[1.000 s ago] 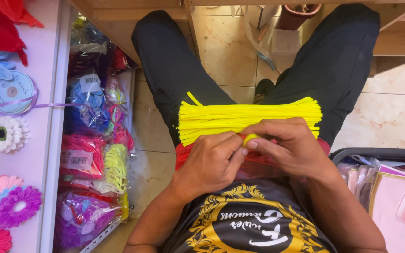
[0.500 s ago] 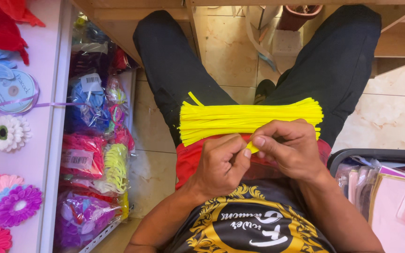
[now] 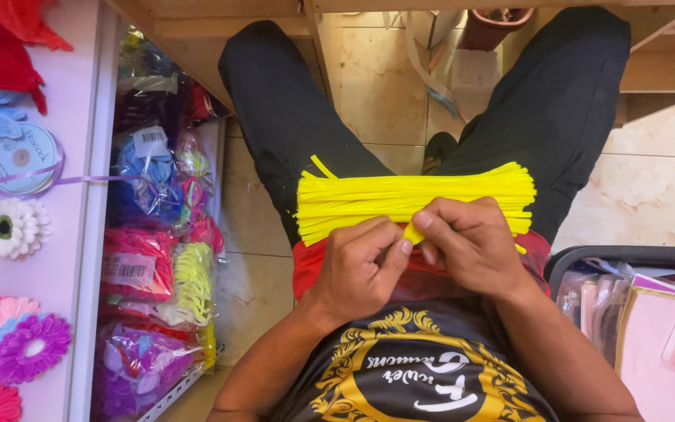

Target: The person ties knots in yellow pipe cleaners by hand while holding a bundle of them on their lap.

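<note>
Best way to handle this bit, probably: keep the pinch tight and close to the fold so the little piece doesn't spring back, and let the lap carry the pile. The left hand [image 3: 357,270] is curled nearly closed, thumb and forefinger nipping a small yellow strip [image 3: 412,233]. The right hand [image 3: 470,242] is also mostly closed, fingertips on the same strip. Just past them, the bundle of yellow strips [image 3: 408,197] lies crosswise on the black trousers [image 3: 291,101], above tiled floor [image 3: 376,86].
</note>
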